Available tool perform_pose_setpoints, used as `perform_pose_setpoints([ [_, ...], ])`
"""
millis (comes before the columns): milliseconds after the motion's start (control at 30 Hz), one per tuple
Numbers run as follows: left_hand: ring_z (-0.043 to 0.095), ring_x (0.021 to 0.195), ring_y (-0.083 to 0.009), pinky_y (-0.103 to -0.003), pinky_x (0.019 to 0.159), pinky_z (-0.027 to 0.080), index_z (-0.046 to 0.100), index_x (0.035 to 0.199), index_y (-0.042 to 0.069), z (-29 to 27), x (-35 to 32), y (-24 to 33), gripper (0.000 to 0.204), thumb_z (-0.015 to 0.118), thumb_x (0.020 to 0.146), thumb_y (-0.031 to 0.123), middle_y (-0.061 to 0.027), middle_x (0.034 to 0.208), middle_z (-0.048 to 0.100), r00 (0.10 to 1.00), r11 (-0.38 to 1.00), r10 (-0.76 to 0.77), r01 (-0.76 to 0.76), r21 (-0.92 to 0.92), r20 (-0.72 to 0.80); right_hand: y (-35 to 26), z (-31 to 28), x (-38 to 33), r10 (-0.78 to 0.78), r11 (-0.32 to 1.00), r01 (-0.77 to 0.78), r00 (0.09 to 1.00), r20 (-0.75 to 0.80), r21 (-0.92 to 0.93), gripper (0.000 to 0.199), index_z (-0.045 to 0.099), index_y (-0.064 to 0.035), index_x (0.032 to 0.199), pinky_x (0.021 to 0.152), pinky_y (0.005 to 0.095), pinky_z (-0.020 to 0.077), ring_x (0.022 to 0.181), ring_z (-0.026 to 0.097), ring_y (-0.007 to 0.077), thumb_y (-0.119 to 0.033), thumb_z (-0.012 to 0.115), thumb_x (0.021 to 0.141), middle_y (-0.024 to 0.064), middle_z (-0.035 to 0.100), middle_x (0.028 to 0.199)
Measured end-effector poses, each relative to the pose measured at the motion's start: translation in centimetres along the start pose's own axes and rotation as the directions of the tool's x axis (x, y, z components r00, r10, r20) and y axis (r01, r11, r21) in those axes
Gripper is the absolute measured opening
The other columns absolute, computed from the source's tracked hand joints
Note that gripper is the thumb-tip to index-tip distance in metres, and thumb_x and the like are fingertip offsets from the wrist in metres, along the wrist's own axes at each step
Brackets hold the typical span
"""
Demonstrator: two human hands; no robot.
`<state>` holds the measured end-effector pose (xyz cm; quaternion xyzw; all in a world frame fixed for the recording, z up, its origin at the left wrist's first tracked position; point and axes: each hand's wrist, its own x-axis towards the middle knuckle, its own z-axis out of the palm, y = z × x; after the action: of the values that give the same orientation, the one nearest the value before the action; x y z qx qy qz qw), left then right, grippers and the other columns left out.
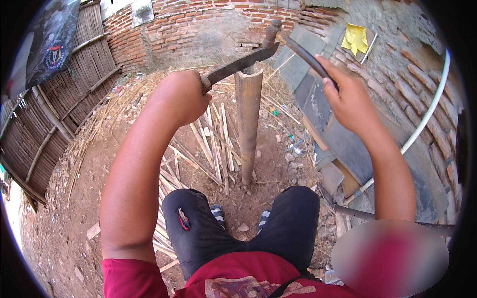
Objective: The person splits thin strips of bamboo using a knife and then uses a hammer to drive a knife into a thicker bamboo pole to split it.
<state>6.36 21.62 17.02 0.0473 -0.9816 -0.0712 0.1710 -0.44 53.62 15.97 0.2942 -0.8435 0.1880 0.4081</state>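
My left hand (183, 97) is closed round the handle of a machete (243, 63). Its dark blade slants up to the right over the top end of an upright bamboo pole (248, 119); whether the edge touches the bamboo I cannot tell. In my right hand (345, 94) is the handle of a hammer (272, 35), fingers wrapped round it. The hammer's head is at the blade's far end, and contact between them is unclear. The pole stands on the dirt in front of my knees.
Split bamboo strips (213, 144) litter the ground left of the pole. Dark sheets (343, 134) lean against the brick wall on the right, near a pale hose (432, 107). A woven bamboo fence (74, 84) stands at the left. A yellow cloth-like piece (355, 38) hangs at upper right.
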Motion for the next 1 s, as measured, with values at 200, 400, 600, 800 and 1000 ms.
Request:
perform_pose_setpoints([
  [200, 0.071, 0.085, -0.0379, -0.044, 0.081, 0.055, 0.074, 0.099, -0.002, 0.2, 0.1, 0.1, 0.027, 0.074, 0.089, 0.024, -0.0224, 0.089, 0.073, 0.998, 0.999, -0.043, 0.043, 0.022, 0.038, -2.3, -2.1, 1.8, 0.091, 0.992, -0.077, 0.986, -0.137, 0.102, 0.044, 0.059, -0.0158, 0.142, 0.057, 0.0377, 0.0472, 0.055, 0.06, 0.0251, -0.021, 0.054, 0.099, 0.0154, 0.06, 0.064],
  [400, 0.07, 0.086, -0.0388, -0.045, 0.081, 0.055, 0.074, 0.099, -0.001, -0.3, -0.4, 0.4, 0.028, 0.074, 0.089, 0.025, -0.0229, 0.09, 0.072, 0.997, 0.999, -0.052, 0.052, 0.0, 0.055, -0.2, 0.2, 0.8, -0.017, 1.0, 0.017, 1.0, 0.001, 0.002, 0.042, 0.062, -0.0182, 0.14, 0.057, 0.0361, 0.0456, 0.053, 0.053, 0.0205, -0.023, 0.052, 0.099, 0.0123, 0.057, 0.063],
  [600, 0.07, 0.087, -0.0384, -0.044, 0.082, 0.055, 0.075, 0.103, 0.001, -0.3, -0.7, 0.1, 0.028, 0.075, 0.089, 0.025, -0.0218, 0.092, 0.073, 0.999, 0.999, -0.032, 0.032, 0.018, 0.038, -2.7, -1.8, 2.0, 0.085, 0.988, -0.068, 0.989, -0.122, 0.137, 0.043, 0.06, -0.0197, 0.142, 0.063, 0.0382, 0.0482, 0.057, 0.056, 0.0274, -0.022, 0.051, 0.1, 0.0156, 0.059, 0.066],
  [800, 0.071, 0.087, -0.0368, -0.044, 0.082, 0.055, 0.075, 0.102, 0.001, -0.5, -0.8, 0.1, 0.028, 0.075, 0.089, 0.025, -0.0218, 0.091, 0.073, 0.998, 0.999, -0.031, 0.029, 0.028, 0.05, -1.7, 1.2, -0.1, 0.018, 1.0, -0.018, 0.999, 0.044, -0.012, 0.044, 0.06, -0.0205, 0.142, 0.065, 0.0426, 0.0499, 0.062, 0.063, 0.0315, -0.023, 0.05, 0.1, 0.0186, 0.063, 0.069],
  [1000, 0.071, 0.087, -0.037, -0.045, 0.082, 0.055, 0.076, 0.103, 0.001, -0.6, -1.2, 0.5, 0.029, 0.075, 0.089, 0.027, -0.0225, 0.09, 0.073, 0.998, 0.999, -0.043, 0.042, 0.02, 0.047, -1.4, 0.4, 1.1, 0.017, 0.992, 0.007, 0.983, -0.185, 0.124, 0.045, 0.06, -0.0179, 0.141, 0.062, 0.0428, 0.0495, 0.06, 0.063, 0.0323, -0.021, 0.052, 0.097, 0.0189, 0.064, 0.071],
])
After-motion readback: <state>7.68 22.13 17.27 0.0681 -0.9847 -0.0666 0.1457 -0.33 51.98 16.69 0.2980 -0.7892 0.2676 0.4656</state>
